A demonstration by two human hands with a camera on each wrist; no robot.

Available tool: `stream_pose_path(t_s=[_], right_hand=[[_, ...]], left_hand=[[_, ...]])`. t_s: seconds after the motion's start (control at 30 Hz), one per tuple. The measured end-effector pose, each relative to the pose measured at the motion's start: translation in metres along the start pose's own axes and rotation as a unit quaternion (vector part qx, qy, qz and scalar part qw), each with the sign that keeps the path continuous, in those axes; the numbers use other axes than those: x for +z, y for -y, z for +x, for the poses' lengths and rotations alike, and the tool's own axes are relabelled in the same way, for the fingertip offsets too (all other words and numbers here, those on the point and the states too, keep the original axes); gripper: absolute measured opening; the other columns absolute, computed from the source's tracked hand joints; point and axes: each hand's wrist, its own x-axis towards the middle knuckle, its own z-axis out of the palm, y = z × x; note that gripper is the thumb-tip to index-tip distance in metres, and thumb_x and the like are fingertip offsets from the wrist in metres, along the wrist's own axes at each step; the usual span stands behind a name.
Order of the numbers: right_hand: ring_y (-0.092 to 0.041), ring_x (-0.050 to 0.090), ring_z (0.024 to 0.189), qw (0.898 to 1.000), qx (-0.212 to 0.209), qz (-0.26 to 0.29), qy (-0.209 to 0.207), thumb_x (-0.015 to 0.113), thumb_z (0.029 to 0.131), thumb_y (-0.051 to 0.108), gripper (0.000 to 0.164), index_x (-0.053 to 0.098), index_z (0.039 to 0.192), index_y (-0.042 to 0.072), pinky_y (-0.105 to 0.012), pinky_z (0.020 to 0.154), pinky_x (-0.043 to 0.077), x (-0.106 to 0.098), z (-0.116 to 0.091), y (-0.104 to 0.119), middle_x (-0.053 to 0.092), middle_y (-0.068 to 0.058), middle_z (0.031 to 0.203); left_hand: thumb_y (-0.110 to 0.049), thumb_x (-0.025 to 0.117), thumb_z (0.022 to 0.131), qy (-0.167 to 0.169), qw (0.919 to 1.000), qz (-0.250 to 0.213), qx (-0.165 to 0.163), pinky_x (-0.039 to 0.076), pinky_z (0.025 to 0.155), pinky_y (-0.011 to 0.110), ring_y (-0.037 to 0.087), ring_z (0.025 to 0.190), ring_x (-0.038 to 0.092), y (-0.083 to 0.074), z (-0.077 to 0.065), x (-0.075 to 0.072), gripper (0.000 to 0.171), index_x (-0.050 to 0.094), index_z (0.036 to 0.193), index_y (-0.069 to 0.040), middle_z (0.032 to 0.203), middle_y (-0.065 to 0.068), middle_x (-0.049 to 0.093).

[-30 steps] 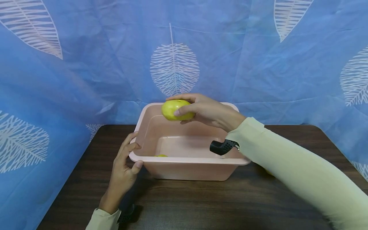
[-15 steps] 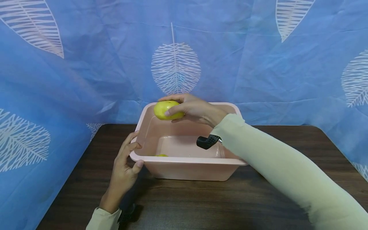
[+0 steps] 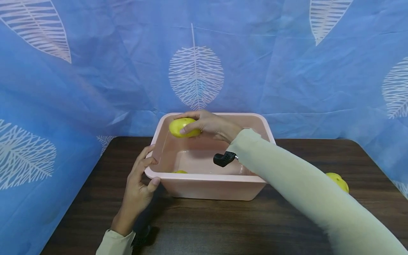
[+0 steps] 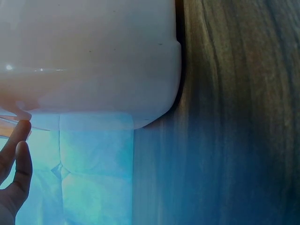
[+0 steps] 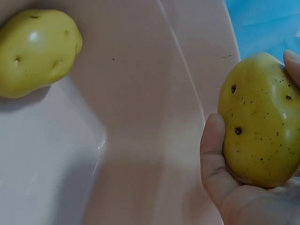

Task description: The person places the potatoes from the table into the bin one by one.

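Note:
My right hand (image 3: 211, 124) grips a yellow potato (image 3: 179, 126) between thumb and fingers, up inside the back left part of a pink plastic basin (image 3: 210, 178). The right wrist view shows dark specks and eyes on this held potato (image 5: 260, 119). A second, smoother potato (image 5: 37, 54) lies on the basin floor at its front left; the front wall hides most of it in the head view. My left hand (image 3: 137, 186) holds the basin's front left corner, fingers over the rim and thumb at the front.
Another yellow potato (image 3: 339, 181) rests on the dark wood table (image 3: 223, 226) to the right, partly behind the right sleeve (image 3: 296, 184). A blue cloth with white leaf prints (image 3: 196, 78) hangs behind the table.
My right hand has moved left, then dipped slightly lower with the potato. The potato on the table has come out from behind the sleeve. My left hand has stayed at the corner.

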Motion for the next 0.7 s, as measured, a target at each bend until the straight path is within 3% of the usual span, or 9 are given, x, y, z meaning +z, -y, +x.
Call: stream_pose_path(t_s=[0.07,0.1,0.3,0.47,0.7], right_hand=[[-0.026,0.057,0.111,1.0,0.0,-0.015,0.003,0.074,0.094,0.01,0.056,0.06,0.147,0.02,-0.038,0.089,0.053,0.0,0.001,-0.002,0.057,-0.01,0.135],[-0.027,0.057,0.111,1.0,0.0,-0.021,0.007,0.074,0.094,0.012,0.056,0.06,0.147,0.021,-0.039,0.091,0.053,0.0,0.001,-0.002,0.058,-0.01,0.134],[-0.026,0.057,0.111,0.997,-0.004,-0.079,0.024,0.075,0.094,0.022,0.053,0.061,0.145,0.028,-0.044,0.096,0.051,0.001,0.003,-0.007,0.061,-0.008,0.128],[-0.025,0.055,0.114,0.994,0.005,-0.112,0.021,0.075,0.093,0.025,0.054,0.06,0.145,0.027,-0.048,0.104,0.048,0.002,0.006,-0.012,0.059,-0.006,0.131],[-0.028,0.056,0.118,0.992,0.038,-0.12,0.024,0.08,0.088,0.03,0.053,0.065,0.139,0.034,-0.048,0.103,0.051,0.002,0.006,-0.018,0.059,-0.004,0.134]], left_hand=[[-0.063,0.066,0.095,0.0,1.0,0.002,-0.002,0.034,0.117,0.041,0.02,0.148,0.043,0.001,0.0,0.0,0.066,0.06,0.12,-0.002,0.162,0.007,0.048],[-0.062,0.067,0.095,0.0,1.0,0.002,-0.001,0.034,0.118,0.043,0.02,0.147,0.043,0.001,0.0,0.0,0.065,0.061,0.119,-0.002,0.161,0.008,0.048],[-0.059,0.068,0.096,0.0,1.0,0.001,-0.003,0.031,0.11,0.079,0.02,0.148,0.042,0.001,0.0,-0.001,0.059,0.061,0.119,-0.005,0.161,0.006,0.048],[-0.054,0.071,0.096,0.0,1.0,0.003,-0.007,0.032,0.108,0.082,0.025,0.146,0.044,-0.002,0.002,-0.001,0.052,0.062,0.118,-0.008,0.161,0.005,0.049],[-0.052,0.071,0.096,0.005,0.9999,0.002,-0.014,0.033,0.108,0.083,0.031,0.147,0.042,-0.002,0.003,-0.001,0.051,0.063,0.119,-0.008,0.162,0.003,0.048]])
